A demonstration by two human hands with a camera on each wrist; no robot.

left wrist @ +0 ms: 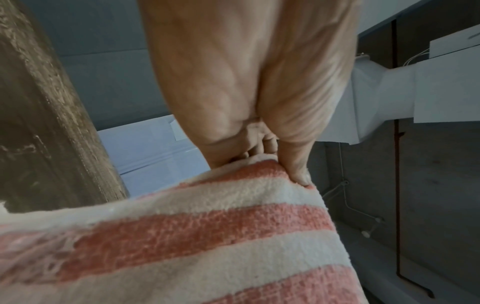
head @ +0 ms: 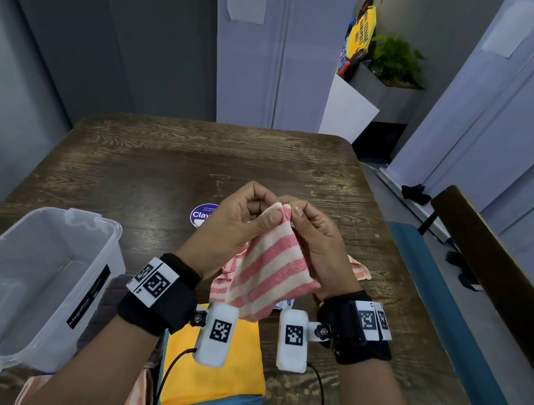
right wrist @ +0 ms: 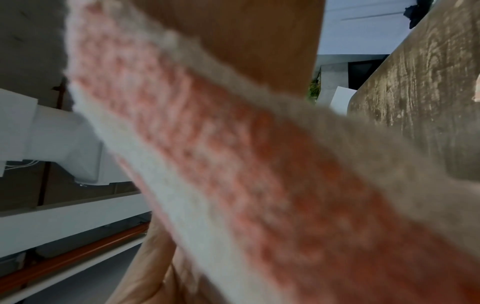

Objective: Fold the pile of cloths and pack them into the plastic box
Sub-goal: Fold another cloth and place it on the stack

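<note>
Now left hand [head: 238,222] & right hand [head: 316,244] each pinch the top edge of the pink-and-white striped terry cloth [head: 271,269], lifted between them. The clear plastic box [head: 82,220] sits left of the left hand. Risk: corners slip apart, giving a crooked fold, prob. due to the thin fingertip pinch.

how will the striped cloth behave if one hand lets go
Probably floppy: the striped cloth sags and drapes from the corner that the left hand and right hand pinch. Likely light, since a pinch alone holds it up. Its fuzzy pile looks unlikely to slip.
</note>
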